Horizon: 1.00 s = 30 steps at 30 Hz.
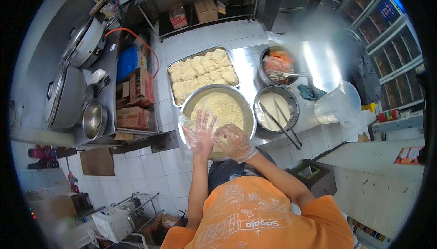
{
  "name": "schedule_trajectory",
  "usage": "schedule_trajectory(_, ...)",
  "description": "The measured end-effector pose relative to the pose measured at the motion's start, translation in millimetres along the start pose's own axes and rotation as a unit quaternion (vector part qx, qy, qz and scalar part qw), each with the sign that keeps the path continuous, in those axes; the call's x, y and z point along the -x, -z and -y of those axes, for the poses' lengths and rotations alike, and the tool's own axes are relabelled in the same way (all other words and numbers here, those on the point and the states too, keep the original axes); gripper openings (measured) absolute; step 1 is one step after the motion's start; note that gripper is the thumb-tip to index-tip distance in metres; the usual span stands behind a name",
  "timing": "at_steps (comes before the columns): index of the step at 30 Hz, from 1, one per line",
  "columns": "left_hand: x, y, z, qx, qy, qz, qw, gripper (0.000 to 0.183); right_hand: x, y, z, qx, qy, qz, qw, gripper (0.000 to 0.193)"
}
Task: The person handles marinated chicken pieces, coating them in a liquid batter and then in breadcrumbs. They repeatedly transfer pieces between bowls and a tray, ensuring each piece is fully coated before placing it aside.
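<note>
My left hand (pixel 200 136) is spread open, palm up, in a loose clear plastic glove, over the near rim of a large metal bowl (pixel 185 112). Pale yellow crumbs (pixel 222 107) fill the bowl. Beside it my right hand (pixel 236 143), also in a clear glove, has its fingers bent in a pinch close to the left palm. What they grip, if anything, is too small to make out. Behind the bowl, a metal tray (pixel 171 95) holds rows of crumb-coated pieces (pixel 200 69). To the right, dark tongs (pixel 284 128) rest in a pot of creamy white batter (pixel 272 105).
A whisk (pixel 287 74) lies across a pot of orange-pink food (pixel 278 62) at the back right. A grey-green cloth (pixel 311 92) and a clear plastic tub (pixel 334 105) stand on the metal table (pixel 248 66). Large lidded cookers (pixel 66 96) and cardboard boxes (pixel 133 118) are at left.
</note>
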<state>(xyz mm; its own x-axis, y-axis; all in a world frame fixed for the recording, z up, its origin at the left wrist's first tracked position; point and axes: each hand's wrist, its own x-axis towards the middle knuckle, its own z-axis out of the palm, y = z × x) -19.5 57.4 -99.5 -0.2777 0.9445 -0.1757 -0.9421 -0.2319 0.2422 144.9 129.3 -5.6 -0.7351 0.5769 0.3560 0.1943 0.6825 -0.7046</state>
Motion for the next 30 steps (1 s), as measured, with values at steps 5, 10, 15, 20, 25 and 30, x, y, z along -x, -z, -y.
schedule_trajectory(5,-2,-12,2,-0.007,-0.022,0.001,1.000,0.104,2,-10,13,-0.048,0.031,0.056,0.997,0.028)
schedule_trajectory(10,-2,-13,2,-0.084,-0.026,-0.020,0.996,0.107,0,-28,13,-0.069,0.038,0.079,0.994,0.025)
schedule_trajectory(15,-3,-9,-4,-0.107,-0.039,-0.025,0.993,0.108,1,-50,0,-0.124,0.048,0.081,0.988,0.019)
schedule_trajectory(20,-7,-1,-9,-0.091,-0.033,-0.010,0.995,0.105,4,-56,0,-0.151,-0.007,0.099,0.983,0.011)
schedule_trajectory(25,-11,6,-9,-0.085,-0.011,-0.001,0.996,0.105,2,-50,3,-0.161,0.008,0.122,0.979,0.011)
schedule_trajectory(30,-12,3,-8,-0.028,0.053,-0.020,0.998,0.110,5,-49,7,-0.198,-0.014,0.173,0.965,0.013)
